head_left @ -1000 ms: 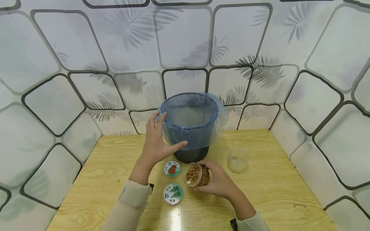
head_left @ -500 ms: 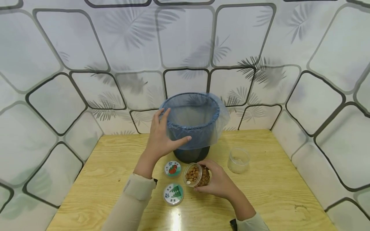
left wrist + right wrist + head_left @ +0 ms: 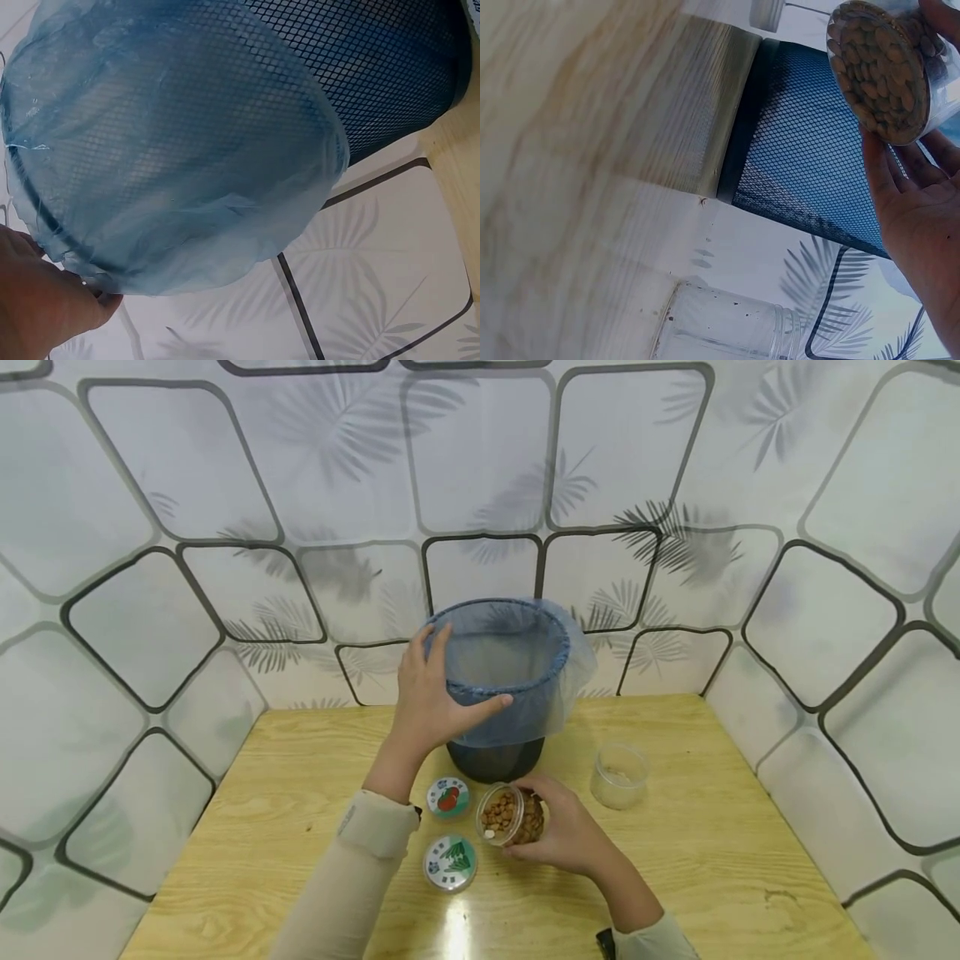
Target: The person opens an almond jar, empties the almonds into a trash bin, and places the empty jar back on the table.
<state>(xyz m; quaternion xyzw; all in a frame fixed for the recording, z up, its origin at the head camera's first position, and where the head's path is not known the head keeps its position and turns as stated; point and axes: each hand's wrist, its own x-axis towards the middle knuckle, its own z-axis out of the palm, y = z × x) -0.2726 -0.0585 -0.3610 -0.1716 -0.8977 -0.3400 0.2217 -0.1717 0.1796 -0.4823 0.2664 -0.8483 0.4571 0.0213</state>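
Note:
My right hand grips a clear plastic jar of brown, nut-like pieces, tilted with its mouth toward the left; one white bit lies among them. In the right wrist view, the jar's base shows, packed with the pieces. My left hand is raised, fingers spread and thumb out, at the left side of a dark mesh bin lined with a blue plastic bag. In the left wrist view its fingers are at the bag's edge; whether they press it I cannot tell.
Two round lids or lidded tubs stand left of the jar, one with a tomato label, one with a green vegetable label. A clear jar with some residue stands to the right. Patterned panels surround the wooden table.
My left hand has moved to the right and slightly up along the bin's near left side. The right hand and its jar have stayed in place.

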